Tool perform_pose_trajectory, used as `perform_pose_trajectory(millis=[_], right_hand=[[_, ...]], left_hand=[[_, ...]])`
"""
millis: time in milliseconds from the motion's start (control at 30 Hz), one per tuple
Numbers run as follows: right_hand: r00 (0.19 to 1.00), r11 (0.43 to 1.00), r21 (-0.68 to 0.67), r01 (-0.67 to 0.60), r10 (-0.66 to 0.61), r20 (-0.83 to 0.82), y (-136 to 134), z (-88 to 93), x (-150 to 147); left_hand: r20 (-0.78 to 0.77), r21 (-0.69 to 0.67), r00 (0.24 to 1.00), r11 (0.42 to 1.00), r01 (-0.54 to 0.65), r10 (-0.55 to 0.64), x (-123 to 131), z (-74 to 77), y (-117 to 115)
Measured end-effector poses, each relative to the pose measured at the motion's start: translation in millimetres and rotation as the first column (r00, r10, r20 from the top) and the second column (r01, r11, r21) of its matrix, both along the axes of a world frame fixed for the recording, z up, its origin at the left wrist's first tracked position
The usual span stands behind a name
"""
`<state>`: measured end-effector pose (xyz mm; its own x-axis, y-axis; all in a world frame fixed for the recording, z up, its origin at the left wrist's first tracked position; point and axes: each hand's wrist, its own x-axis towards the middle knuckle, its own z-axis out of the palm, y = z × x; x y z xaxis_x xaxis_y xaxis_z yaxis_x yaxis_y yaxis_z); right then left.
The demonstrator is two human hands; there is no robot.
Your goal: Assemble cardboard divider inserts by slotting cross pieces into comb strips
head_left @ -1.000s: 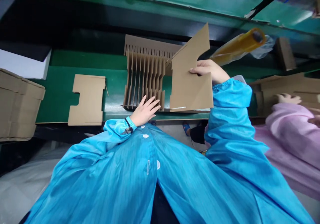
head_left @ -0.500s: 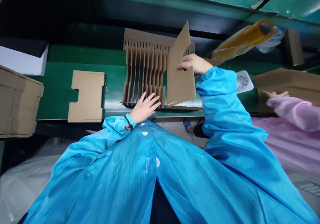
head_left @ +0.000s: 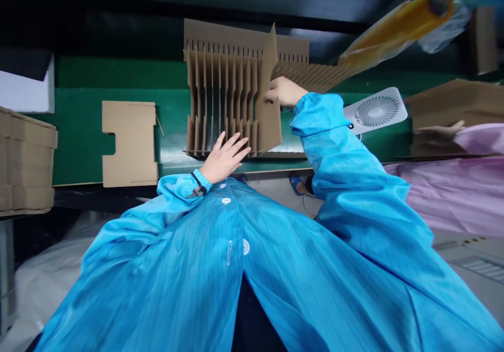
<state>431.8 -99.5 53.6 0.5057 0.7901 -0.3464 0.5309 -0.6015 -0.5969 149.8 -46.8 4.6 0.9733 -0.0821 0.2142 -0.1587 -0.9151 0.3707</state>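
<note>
Several upright cardboard dividers (head_left: pixel 219 87) stand in a row between slotted cardboard strips, with the far slotted strip (head_left: pixel 236 40) rising behind them. My right hand (head_left: pixel 286 92) grips a notched cardboard divider (head_left: pixel 269 116) at its right edge, by the cutout. That divider stands nearly upright and slightly turned at the right end of the row; whether its lower edge sits in the slots I cannot tell. My left hand (head_left: pixel 225 158) rests with fingers spread on the near side of the row, touching the near strip and divider edges.
A stack of flat notched cardboard pieces (head_left: pixel 129 145) lies to the left on the green table (head_left: pixel 79 74). Further left are cardboard boxes (head_left: pixel 25 160). On the right are a white fan (head_left: pixel 378 110), a yellow roll (head_left: pixel 397 29), and a co-worker's hand (head_left: pixel 441 131) at a cardboard box (head_left: pixel 452 97).
My right hand has brought the divider leftward against the row and turned it more edge-on. My left hand stays at the near side. The whole view has shifted a little.
</note>
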Motion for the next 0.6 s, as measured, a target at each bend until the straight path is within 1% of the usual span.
perform_pose_trajectory(millis=[100,167,267,333,433,533,600], right_hand=[[0.998,0.986,-0.167,0.001,0.009,0.058,-0.5,10.1,-16.3],[0.993,0.972,-0.233,0.022,0.006,0.118,0.1,17.2,-26.9],[0.985,0.958,-0.285,0.047,0.003,0.174,1.3,22.7,-37.0],[0.984,0.958,-0.284,0.047,0.005,0.180,1.7,20.6,-39.1],[0.990,0.960,-0.275,0.046,-0.007,0.141,1.4,7.7,-37.3],[0.990,0.968,-0.249,0.042,-0.006,0.142,1.0,-14.4,-33.2],[0.989,0.977,-0.214,0.015,0.017,0.146,1.0,-30.4,-31.1]], left_hand=[[-0.003,0.006,1.000,1.000,-0.001,0.001,0.0,-0.4,0.4],[-0.004,0.013,1.000,1.000,0.001,-0.001,-0.1,-0.7,0.6],[-0.006,0.021,1.000,1.000,0.006,-0.006,-0.3,-0.7,0.6],[-0.009,0.024,1.000,1.000,0.006,-0.006,-0.4,-0.2,0.4],[-0.013,0.027,1.000,1.000,0.001,0.000,-0.7,0.9,0.3],[-0.010,0.028,1.000,1.000,-0.005,0.005,-1.3,1.0,1.1],[-0.007,0.023,1.000,1.000,-0.005,0.006,-1.2,-0.1,1.6]])
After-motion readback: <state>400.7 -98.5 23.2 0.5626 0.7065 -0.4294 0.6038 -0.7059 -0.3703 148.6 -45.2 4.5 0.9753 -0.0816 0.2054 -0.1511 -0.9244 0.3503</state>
